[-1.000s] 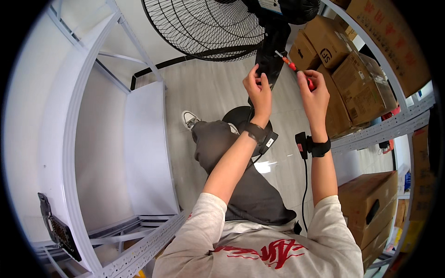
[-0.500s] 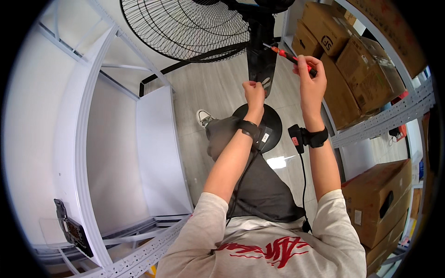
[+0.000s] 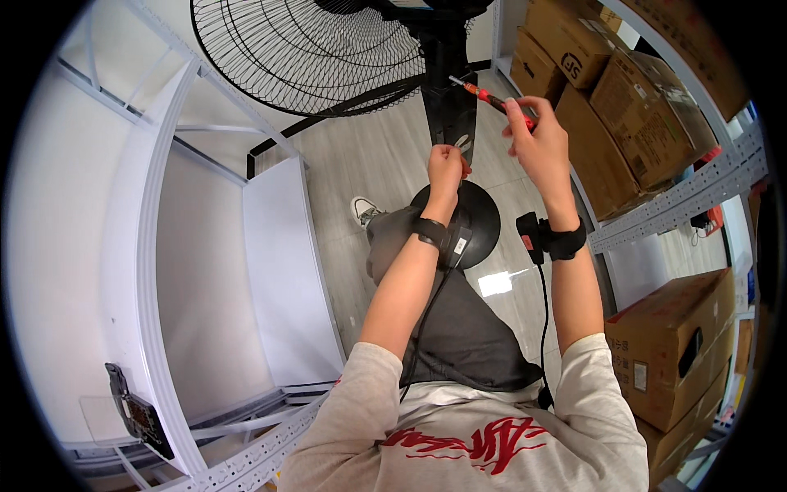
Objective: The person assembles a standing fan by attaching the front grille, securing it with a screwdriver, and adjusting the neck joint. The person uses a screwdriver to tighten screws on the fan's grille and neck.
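A black floor fan stands in front of me, its wire grille (image 3: 311, 61) at the upper left and its column (image 3: 448, 111) running down to a round base (image 3: 485, 221). My right hand (image 3: 541, 148) holds a red and black screwdriver (image 3: 494, 101) by the handle end. The metal tip points up-left and overlaps the column in view; whether it touches cannot be told. My left hand (image 3: 446, 174) is closed at the lower part of the column, beside a pale oval mark. What its fingers pinch is hidden.
Cardboard boxes (image 3: 639, 115) fill a metal shelf on the right, and more boxes (image 3: 672, 353) stand lower right. On the left is a white shelf unit (image 3: 287, 254) with a black device (image 3: 139, 410) on its edge. Cables hang from both wrist straps.
The fan and boxes sit slightly further left in view. My right hand and the screwdriver have shifted left and a little down, its fingers reposed on the handle. My left hand stays at the column.
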A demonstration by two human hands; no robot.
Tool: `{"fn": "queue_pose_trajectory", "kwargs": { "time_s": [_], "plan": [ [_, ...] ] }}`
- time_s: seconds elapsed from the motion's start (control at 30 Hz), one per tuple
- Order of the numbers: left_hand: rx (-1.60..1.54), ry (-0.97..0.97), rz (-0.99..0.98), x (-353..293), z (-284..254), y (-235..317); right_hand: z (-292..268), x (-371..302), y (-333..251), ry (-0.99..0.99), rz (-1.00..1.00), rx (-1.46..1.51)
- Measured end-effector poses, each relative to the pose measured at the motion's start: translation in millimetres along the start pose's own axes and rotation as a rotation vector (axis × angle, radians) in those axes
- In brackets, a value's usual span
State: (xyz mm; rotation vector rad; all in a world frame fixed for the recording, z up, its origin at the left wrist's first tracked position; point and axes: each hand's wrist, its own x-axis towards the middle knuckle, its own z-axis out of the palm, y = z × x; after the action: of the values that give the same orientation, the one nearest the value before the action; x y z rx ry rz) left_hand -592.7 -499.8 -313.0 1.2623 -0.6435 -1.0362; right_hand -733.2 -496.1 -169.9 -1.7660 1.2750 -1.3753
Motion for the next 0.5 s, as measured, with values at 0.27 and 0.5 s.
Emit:
{"fn": "queue_pose_trajectory", "kwargs": {
  "time_s": [0.27, 0.5],
  "plan": [
    [-0.105, -0.078, -0.094, 1, 2, -6, 6, 1, 3, 0.135, -0.266, 0.024],
    [-0.718, -0.102, -0.28, 0, 4, -3, 1, 0, 2, 0.099, -0.358, -0.161]
  ]
}}
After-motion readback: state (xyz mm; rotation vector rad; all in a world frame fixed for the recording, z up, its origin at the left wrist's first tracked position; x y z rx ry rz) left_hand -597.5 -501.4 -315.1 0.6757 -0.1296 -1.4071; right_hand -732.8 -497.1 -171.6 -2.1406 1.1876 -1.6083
